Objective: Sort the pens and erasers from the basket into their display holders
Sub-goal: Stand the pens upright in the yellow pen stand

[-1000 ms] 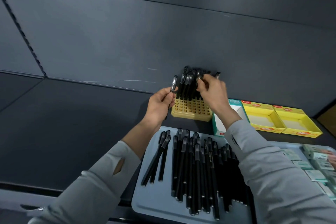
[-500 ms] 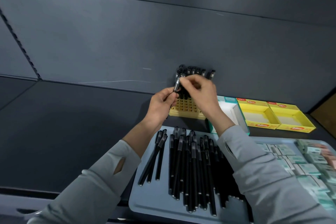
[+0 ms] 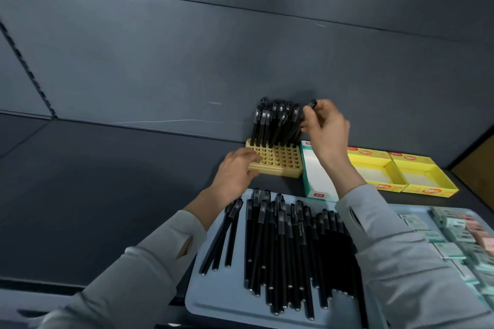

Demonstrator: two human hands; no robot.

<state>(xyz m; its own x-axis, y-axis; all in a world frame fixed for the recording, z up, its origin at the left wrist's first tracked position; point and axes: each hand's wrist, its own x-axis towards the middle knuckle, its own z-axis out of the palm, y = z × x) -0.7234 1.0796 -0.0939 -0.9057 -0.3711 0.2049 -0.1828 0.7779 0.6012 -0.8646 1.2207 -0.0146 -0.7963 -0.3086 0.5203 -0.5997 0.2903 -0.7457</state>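
The right hand (image 3: 327, 125) is raised at about one o'clock from the middle of the view, thumb and fingertips pinching a black pen (image 3: 312, 103) near its capped top. That pen leans against the right side of the standing pens (image 3: 275, 123), which fill the back rows of the yellow pen holder (image 3: 280, 165); whether its tip has entered a hole cannot be told, since the hand and the other pens hide it. The front rows of holes show bare. The left hand (image 3: 236, 172) grasps the holder at its nine o'clock corner, fingers bent over the top edge and thumb against the front wall. At three o'clock of the holder, touching it, sits a white box (image 3: 318, 195) with a teal rim, and further along the same way lie two yellow boxes (image 3: 387, 186) (image 3: 430, 191) side by side. At six o'clock from the holder, a pale blue tray (image 3: 222, 307) rests on the dark table (image 3: 107, 181). The loose pens (image 3: 280, 248) lie on it in a rough row, caps pointing to twelve o'clock, three of them set a little apart on the left. The erasers (image 3: 454, 232), in green and pink wrappers, are heaped at the tray's three o'clock end. Grey sleeves cover both forearms.
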